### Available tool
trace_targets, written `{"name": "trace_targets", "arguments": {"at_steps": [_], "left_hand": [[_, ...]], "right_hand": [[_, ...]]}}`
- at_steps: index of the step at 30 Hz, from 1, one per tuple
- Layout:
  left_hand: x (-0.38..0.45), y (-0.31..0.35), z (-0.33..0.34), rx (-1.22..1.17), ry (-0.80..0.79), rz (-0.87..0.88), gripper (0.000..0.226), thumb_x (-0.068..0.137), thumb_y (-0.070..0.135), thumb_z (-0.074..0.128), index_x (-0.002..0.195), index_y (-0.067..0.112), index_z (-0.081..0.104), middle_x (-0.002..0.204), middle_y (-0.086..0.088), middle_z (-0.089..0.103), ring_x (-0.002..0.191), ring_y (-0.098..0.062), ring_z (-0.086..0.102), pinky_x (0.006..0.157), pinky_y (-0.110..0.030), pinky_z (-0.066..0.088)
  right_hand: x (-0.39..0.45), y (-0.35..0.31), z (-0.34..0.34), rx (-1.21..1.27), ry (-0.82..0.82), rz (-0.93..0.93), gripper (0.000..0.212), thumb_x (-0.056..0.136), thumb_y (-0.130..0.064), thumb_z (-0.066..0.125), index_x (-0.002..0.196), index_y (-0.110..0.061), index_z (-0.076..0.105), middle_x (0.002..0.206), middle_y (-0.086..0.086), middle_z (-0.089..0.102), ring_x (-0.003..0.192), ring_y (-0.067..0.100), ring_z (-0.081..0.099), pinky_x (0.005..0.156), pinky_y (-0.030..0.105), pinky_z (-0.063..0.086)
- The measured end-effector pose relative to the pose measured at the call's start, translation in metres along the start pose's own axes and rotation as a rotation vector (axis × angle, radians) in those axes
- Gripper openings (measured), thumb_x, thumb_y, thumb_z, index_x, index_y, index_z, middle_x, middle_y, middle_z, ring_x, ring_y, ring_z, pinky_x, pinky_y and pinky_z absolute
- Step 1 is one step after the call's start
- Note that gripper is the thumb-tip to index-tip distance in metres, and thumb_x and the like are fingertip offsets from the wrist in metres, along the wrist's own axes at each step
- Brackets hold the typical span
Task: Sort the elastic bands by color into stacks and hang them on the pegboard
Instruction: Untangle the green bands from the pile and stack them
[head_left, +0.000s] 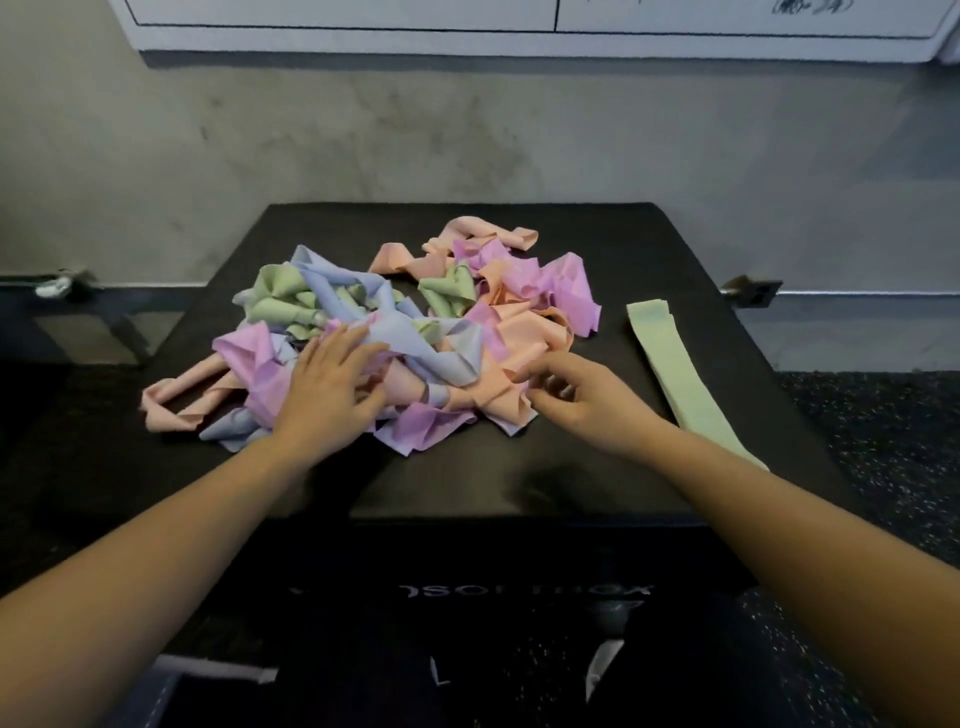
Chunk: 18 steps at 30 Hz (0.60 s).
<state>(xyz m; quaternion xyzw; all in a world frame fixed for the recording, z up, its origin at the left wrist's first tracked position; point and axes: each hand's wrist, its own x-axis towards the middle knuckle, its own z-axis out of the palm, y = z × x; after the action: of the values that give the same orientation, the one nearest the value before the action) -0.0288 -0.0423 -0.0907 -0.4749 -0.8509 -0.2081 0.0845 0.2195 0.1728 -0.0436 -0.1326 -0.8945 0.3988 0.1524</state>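
A tangled pile of elastic bands (415, 322) in pink, orange, blue and green lies on a black box top (571, 467). My left hand (332, 384) rests flat on the pile's near left side, fingers spread over pink and blue bands. My right hand (571, 395) is at the pile's near right edge, fingers curled and touching an orange band (498, 400); whether it pinches the band is unclear. A flattened stack of green bands (680, 374) lies apart on the right side of the box top.
A grey concrete wall rises behind the box, with a white board (519, 26) at the top of the view. Metal brackets (753, 291) sit at the wall base on both sides. Dark speckled floor lies to the right.
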Motion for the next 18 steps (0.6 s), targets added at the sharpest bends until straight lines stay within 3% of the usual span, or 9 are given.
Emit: {"name": "trace_targets", "arguments": {"at_steps": [3, 7, 10, 13, 15, 18], "left_hand": [[0.002, -0.017, 0.001, -0.012, -0.033, -0.028, 0.065, 0.087, 0.053, 0.043, 0.146, 0.028, 0.049, 0.153, -0.003, 0.047, 0.150, -0.027, 0.031, 0.124, -0.045, 0.017], [0.007, -0.020, 0.014, 0.060, -0.105, -0.024, 0.066, 0.092, 0.058, 0.040, 0.153, 0.035, 0.039, 0.138, -0.005, 0.056, 0.137, -0.030, 0.041, 0.120, -0.042, 0.021], [0.011, -0.023, 0.023, 0.024, -0.087, -0.054, 0.060, 0.092, 0.061, 0.034, 0.141, 0.034, 0.055, 0.124, -0.003, 0.057, 0.117, -0.030, 0.048, 0.105, -0.042, 0.035], [0.006, -0.028, 0.036, 0.011, 0.035, -0.006, 0.048, 0.095, 0.055, 0.044, 0.125, 0.025, 0.067, 0.116, -0.005, 0.056, 0.107, -0.032, 0.051, 0.094, -0.043, 0.044], [0.003, -0.031, 0.043, 0.007, 0.118, 0.018, 0.043, 0.094, 0.051, 0.050, 0.116, 0.021, 0.070, 0.118, -0.009, 0.056, 0.108, -0.035, 0.052, 0.095, -0.045, 0.045], [0.001, -0.033, 0.047, -0.001, 0.230, 0.017, 0.037, 0.091, 0.048, 0.054, 0.104, 0.019, 0.073, 0.127, -0.012, 0.058, 0.118, -0.035, 0.052, 0.101, -0.046, 0.041]], "right_hand": [[0.028, -0.012, 0.018, -0.033, -0.046, -0.014, 0.024, 0.097, -0.018, 0.061, 0.106, -0.040, 0.063, 0.097, -0.023, 0.062, 0.088, -0.001, 0.060, 0.079, 0.021, 0.048], [0.065, -0.022, 0.038, -0.071, -0.025, -0.023, 0.020, 0.100, -0.020, 0.057, 0.114, -0.033, 0.064, 0.103, -0.029, 0.058, 0.099, -0.004, 0.059, 0.086, 0.020, 0.050], [0.092, -0.028, 0.047, -0.036, 0.007, 0.025, 0.021, 0.098, -0.024, 0.058, 0.117, -0.032, 0.062, 0.111, -0.015, 0.063, 0.101, 0.000, 0.061, 0.087, 0.022, 0.052], [0.116, -0.032, 0.051, -0.108, -0.005, 0.070, 0.032, 0.095, -0.029, 0.064, 0.127, -0.029, 0.059, 0.127, -0.007, 0.060, 0.108, 0.006, 0.058, 0.089, 0.026, 0.051], [0.132, -0.035, 0.054, -0.253, -0.050, 0.042, 0.043, 0.092, -0.027, 0.068, 0.135, -0.026, 0.057, 0.135, -0.006, 0.056, 0.115, 0.009, 0.053, 0.090, 0.025, 0.044], [0.155, -0.032, 0.060, -0.487, -0.191, 0.001, 0.061, 0.089, -0.026, 0.070, 0.146, -0.028, 0.049, 0.147, -0.001, 0.051, 0.129, 0.017, 0.048, 0.100, 0.032, 0.044]]}}
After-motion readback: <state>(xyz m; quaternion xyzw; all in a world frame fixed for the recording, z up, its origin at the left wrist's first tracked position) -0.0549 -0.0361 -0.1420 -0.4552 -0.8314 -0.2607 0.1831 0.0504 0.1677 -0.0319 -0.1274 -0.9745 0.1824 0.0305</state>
